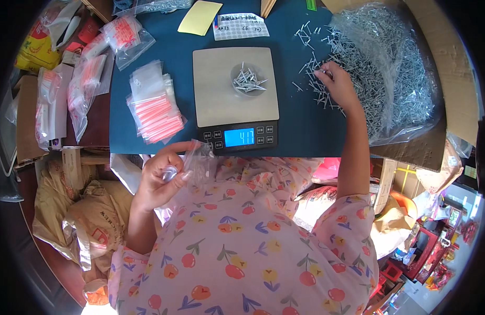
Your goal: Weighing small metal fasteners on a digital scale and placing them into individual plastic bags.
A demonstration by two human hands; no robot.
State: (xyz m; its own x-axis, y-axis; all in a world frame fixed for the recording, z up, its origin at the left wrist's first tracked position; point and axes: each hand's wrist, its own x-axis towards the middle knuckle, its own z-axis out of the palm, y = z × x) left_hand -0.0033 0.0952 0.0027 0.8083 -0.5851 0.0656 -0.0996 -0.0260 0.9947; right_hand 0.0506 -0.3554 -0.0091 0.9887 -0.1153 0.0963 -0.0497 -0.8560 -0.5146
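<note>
My left hand (pixel 166 170), just off the table's front edge, is closed on a small clear plastic bag (pixel 204 163) that hangs from its fingers. My right hand (pixel 337 86) reaches to the loose screws (pixel 320 93) beside the large pile, its thumb and fingers pinched on a few of them. Between the hands stands a digital scale (pixel 206 86) with a lit blue display. On its plate sits a small round clear cup (pixel 259 92) with silvery screws in it. A heap of screws (pixel 368 63) fills a clear liner at the right, partly under folded plastic.
Zip bags with red edges (pixel 153 113) lie stacked left of the scale, with more packs of bags (pixel 87 79) farther left. Behind the scale are a yellow pad (pixel 200 17) and a sticker sheet (pixel 240 26). A cardboard box wall (pixel 465 68) rises at the right.
</note>
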